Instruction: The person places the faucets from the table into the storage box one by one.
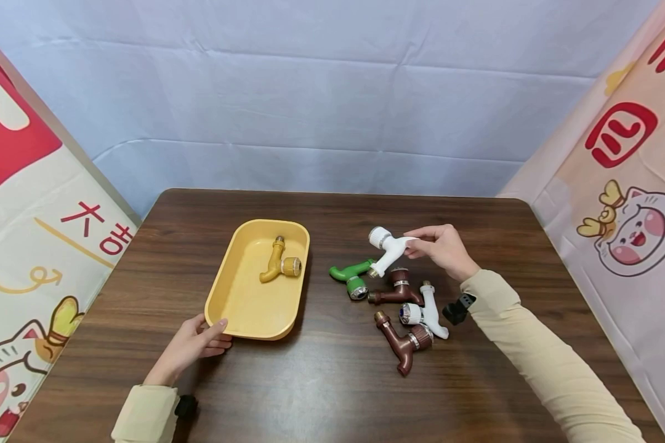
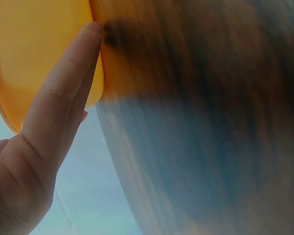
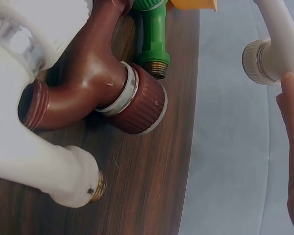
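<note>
My right hand (image 1: 436, 247) pinches the spout end of a white tap (image 1: 390, 249) above the table; the right wrist view shows this tap (image 3: 279, 29) at its upper right edge. Below it lie a green tap (image 1: 350, 274), two brown taps (image 1: 403, 351) and a second white tap (image 1: 431, 311). At the near left corner of a yellow tray (image 1: 249, 307), my left hand (image 1: 191, 344) grips the rim, thumb on top and fingers underneath. Inside the tray, towards its right side, lies a yellow tap (image 1: 277, 264).
Everything stands on a dark wood-grain table (image 1: 332, 394). A pale cloth (image 1: 310, 111) hangs behind its far edge. Printed cloths (image 1: 632, 203) hang at both sides.
</note>
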{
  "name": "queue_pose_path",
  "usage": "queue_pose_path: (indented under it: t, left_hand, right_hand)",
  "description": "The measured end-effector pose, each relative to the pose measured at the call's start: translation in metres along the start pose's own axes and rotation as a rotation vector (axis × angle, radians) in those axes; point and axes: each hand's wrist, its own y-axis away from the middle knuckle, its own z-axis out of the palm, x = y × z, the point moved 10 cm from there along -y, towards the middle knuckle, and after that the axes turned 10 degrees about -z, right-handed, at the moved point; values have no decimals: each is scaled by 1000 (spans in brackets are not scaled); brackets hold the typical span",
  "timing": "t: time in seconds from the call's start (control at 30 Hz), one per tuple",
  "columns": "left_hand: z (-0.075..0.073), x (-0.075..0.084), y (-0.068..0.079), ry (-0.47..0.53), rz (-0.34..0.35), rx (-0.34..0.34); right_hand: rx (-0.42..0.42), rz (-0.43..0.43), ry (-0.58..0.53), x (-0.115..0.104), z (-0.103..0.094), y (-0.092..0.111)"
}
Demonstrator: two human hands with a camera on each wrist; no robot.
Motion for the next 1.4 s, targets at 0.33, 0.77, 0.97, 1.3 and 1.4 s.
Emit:
queue_pose_path:
  t: [0.33, 0.77, 0.97, 1.3, 1.4]
  left_hand:
    - [-1, -1, -4, 4, -4, 0]
    - [-1, -3, -6, -8, -2, -12]
    - [-2, -4, -8, 0, -3, -3]
    - [-2, -4, -9, 4, 0, -12]
    - [-2, -4, -8, -5, 1, -14]
  right_hand:
    - [30, -55, -29, -6, 1, -3]
    - [55, -46, -64, -3, 2, -5]
    - [61, -59, -78, -2, 3, -7]
    - [55, -69, -57, -8, 9, -10]
    - [58, -61, -62, -8, 10, -10]
